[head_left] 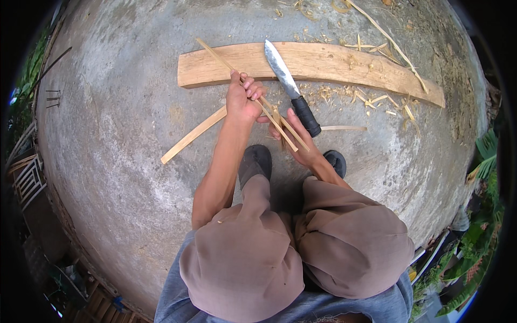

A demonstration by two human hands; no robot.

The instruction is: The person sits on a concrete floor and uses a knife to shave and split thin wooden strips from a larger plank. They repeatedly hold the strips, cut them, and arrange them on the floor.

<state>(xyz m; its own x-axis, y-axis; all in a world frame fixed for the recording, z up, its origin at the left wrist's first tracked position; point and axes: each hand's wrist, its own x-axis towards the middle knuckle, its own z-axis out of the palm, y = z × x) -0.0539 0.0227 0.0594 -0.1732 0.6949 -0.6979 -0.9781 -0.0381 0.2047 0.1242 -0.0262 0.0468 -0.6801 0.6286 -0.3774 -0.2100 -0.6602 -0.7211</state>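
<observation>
My left hand (242, 102) is closed in a fist round thin, pale bamboo strips (214, 53); one end sticks out up and to the left past the thumb. Lower down, the strips fan out toward my right hand (306, 151). That hand closes on their lower part, its fingers partly hidden behind them. Just beyond it lies a large knife (280, 69), its blade resting across a wooden plank (226, 65) and its black-wrapped handle pointing toward me. Under my left wrist, a wider bamboo strip (191, 136) lies on the concrete, its far end covered.
Curled shavings (336, 94) and slivers lie round the plank's right half. A long, thin strip (396, 48) crosses its right end. Another pale strip (344, 128) lies right of the knife handle. My shoes (256, 160) stand close below my hands. Plants (487, 172) edge the concrete at right.
</observation>
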